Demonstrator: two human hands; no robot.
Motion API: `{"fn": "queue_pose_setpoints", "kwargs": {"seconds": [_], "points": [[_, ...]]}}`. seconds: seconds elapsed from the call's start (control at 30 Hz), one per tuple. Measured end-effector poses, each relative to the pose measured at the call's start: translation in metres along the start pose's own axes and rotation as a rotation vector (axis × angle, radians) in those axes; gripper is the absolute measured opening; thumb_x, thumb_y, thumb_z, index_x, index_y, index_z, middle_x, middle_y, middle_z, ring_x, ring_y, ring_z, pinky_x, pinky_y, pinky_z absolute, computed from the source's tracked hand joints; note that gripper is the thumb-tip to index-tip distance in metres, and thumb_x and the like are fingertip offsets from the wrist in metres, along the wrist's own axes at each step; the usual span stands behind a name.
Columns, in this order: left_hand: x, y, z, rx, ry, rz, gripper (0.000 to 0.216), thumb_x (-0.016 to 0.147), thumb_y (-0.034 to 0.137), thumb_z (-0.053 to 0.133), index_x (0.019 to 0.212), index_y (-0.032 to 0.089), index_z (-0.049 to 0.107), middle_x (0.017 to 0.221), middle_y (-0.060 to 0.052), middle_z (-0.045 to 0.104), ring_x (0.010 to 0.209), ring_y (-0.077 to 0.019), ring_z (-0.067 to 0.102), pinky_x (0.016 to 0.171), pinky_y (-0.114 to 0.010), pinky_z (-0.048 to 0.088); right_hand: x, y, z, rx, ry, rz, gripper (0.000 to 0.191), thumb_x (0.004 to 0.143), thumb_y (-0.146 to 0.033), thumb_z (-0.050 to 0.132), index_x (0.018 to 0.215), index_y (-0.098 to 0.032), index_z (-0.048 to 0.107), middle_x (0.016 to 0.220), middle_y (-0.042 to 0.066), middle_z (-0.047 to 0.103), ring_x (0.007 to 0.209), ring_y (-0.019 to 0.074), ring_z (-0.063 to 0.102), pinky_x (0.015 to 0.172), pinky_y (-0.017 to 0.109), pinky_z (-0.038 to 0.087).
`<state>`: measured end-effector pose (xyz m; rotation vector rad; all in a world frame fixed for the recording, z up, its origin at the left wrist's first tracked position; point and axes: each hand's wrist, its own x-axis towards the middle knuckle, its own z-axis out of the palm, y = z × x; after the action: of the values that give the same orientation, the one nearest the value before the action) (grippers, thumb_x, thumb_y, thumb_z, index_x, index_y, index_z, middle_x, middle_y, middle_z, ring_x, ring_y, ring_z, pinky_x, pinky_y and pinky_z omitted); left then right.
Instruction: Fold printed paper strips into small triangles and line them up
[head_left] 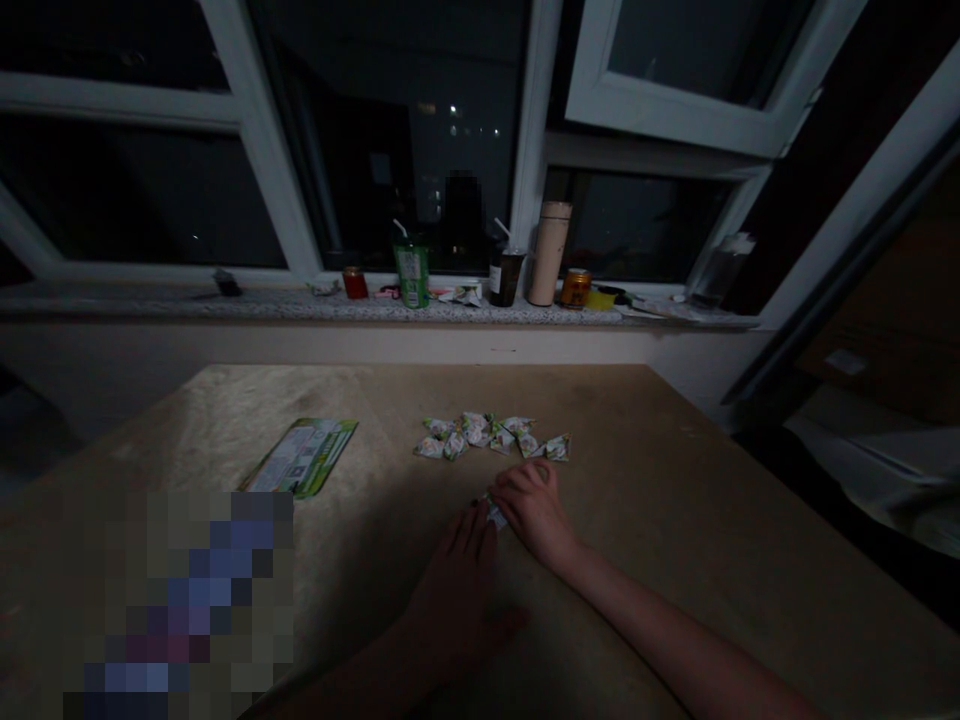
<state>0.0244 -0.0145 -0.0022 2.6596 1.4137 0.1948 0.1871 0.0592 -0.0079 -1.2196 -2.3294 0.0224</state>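
A small white-and-green wrapped packet (496,515) lies on the table between my two hands, partly covered by fingers. My left hand (459,570) is palm down with its fingers stretched out, and the fingertips touch the packet's left side. Curled fingers of my right hand (531,505) grip the packet from the other side. Just beyond, several similar wrapped packets (475,430) lie in a loose cluster. Dim light hides the packet's finer details.
A flat green-and-white bag (304,458) lies on the table (637,440) to the left. A blurred-out patch (180,600) covers the near left. The windowsill (285,305) holds a green cup (412,272), a dark cup (505,276), a pink bottle (550,253) and jars.
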Motion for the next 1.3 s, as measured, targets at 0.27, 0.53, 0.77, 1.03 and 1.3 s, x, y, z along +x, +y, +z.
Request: {"fn": "queue_pose_setpoints", "kwargs": {"seconds": [0.27, 0.53, 0.77, 1.03, 1.3], "points": [[0.000, -0.001, -0.004, 0.032, 0.035, -0.014, 0.083, 0.083, 0.063, 0.047, 0.142, 0.007, 0.033, 0.147, -0.020, 0.032, 0.134, -0.0333, 0.031, 0.110, -0.047, 0.021, 0.001, -0.001, 0.001, -0.193, -0.002, -0.081, 0.006, 0.087, -0.023, 0.062, 0.091, -0.025, 0.066, 0.094, 0.001, 0.064, 0.100, 0.0204, 0.051, 0.103, 0.049, 0.021], [0.002, -0.002, -0.004, 0.067, 0.042, -0.027, 0.078, 0.086, 0.062, 0.043, 0.141, 0.007, 0.037, 0.146, -0.019, 0.035, 0.132, -0.0339, 0.035, 0.107, -0.049, 0.026, 0.003, -0.005, 0.001, -0.275, -0.017, -0.135, 0.007, 0.088, -0.019, 0.059, 0.092, -0.021, 0.064, 0.095, 0.004, 0.063, 0.103, 0.0220, 0.050, 0.104, 0.051, 0.024], [0.003, -0.003, -0.004, 0.057, 0.066, -0.004, 0.083, 0.081, 0.061, 0.051, 0.140, 0.005, 0.036, 0.146, -0.021, 0.033, 0.133, -0.0339, 0.033, 0.109, -0.048, 0.025, 0.001, -0.003, -0.002, -0.129, 0.017, -0.072, 0.010, 0.090, -0.020, 0.057, 0.096, -0.022, 0.065, 0.096, 0.003, 0.067, 0.103, 0.0205, 0.055, 0.105, 0.050, 0.026], [0.004, -0.005, 0.004, 0.073, 0.072, 0.020, 0.087, 0.078, 0.064, 0.054, 0.137, 0.001, 0.040, 0.144, -0.024, 0.034, 0.132, -0.0362, 0.034, 0.108, -0.048, 0.028, -0.021, -0.005, -0.018, 0.047, -0.028, -0.164, 0.025, 0.094, -0.025, 0.049, 0.116, -0.023, 0.060, 0.117, 0.002, 0.066, 0.116, 0.0189, 0.053, 0.108, 0.046, 0.027], [0.003, -0.005, 0.004, 0.093, 0.124, 0.048, 0.086, 0.083, 0.068, 0.041, 0.138, 0.002, 0.040, 0.143, -0.023, 0.037, 0.131, -0.0345, 0.037, 0.107, -0.047, 0.029, -0.048, -0.011, -0.018, -0.028, -0.059, -0.186, 0.033, 0.093, -0.030, 0.049, 0.123, -0.019, 0.056, 0.124, 0.006, 0.062, 0.123, 0.0206, 0.049, 0.114, 0.049, 0.018]]}}
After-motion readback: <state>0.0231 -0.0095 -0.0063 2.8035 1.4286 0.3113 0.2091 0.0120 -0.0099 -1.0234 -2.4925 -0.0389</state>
